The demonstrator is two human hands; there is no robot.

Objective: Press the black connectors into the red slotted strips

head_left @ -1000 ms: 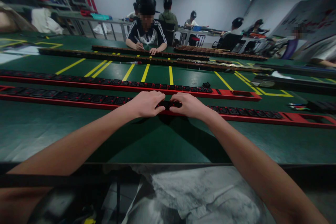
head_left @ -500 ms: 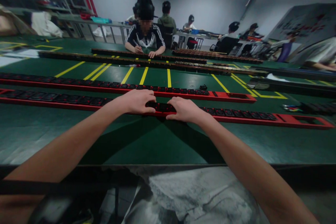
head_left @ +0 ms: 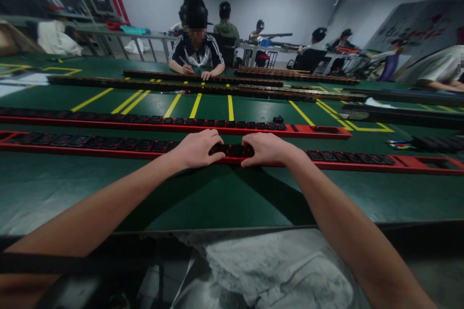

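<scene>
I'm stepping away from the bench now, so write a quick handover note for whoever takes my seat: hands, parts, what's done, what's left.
Left hand and right hand: both rest palm-down on the near long red metal strip, fingers curled over its row of black sockets; a short stretch shows between them.
Parts: a second red strip lies parallel behind it on the green table, with one loose black socket sitting on it.
Done: most slots on both strips are filled.
Left: the open cut-outs at the right ends of both strips remain unfilled.
</scene>
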